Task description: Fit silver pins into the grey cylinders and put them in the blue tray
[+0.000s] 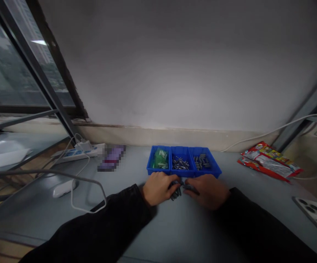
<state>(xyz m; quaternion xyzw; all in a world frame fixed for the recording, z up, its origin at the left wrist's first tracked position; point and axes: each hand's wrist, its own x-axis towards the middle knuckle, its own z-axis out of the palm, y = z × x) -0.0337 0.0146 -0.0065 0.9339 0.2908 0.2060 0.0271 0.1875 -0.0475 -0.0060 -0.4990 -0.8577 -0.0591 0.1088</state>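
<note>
My left hand [158, 189] is curled just in front of a row of blue bins [182, 175], its fingers closed around small dark grey cylindrical pieces [176, 194]. Facing it, my right hand [210, 190] is closed in a pinch on a dark grey piece [191, 188], whose exact kind is blurred. The fingertips of both hands nearly meet. In the left bin lies a green bag [160, 159] with pale pieces. Thin silvery metal pins [180, 164] fill part of the middle bin, and short grey cylinders [201, 161] lie in the right one.
To the left are a purple pixelated item [111, 158], a power strip [78, 152], a white case [64, 188] and a looping cable [103, 195]. At right lie red snack packets [269, 160] and a phone [316, 215]. A wall stands behind the grey table [174, 230].
</note>
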